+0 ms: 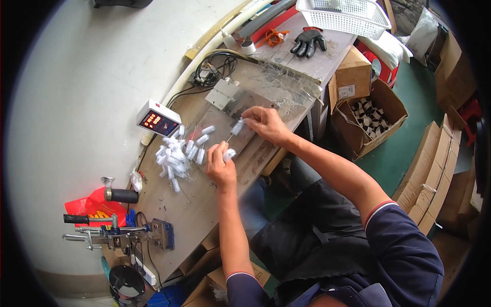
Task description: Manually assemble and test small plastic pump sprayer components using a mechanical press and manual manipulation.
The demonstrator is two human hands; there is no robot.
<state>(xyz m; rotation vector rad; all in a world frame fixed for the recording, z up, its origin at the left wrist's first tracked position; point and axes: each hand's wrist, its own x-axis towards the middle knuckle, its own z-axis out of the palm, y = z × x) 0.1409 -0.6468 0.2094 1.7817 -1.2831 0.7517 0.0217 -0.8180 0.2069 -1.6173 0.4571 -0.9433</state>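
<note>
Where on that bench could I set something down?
Mostly bare: the bench between the brush pile, the left forearm and the blue-padded fixture. Crowded: around the pile, by the display box; wire scraps litter the upper-right end.

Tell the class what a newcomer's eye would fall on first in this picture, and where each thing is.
First comes the brush held between the left hand and right hand, over the bench. Left of the hands lies a heap of white brushes, with the glowing red digits of a white meter just beyond. A black glove stands out at the top, below the white basket.
</note>
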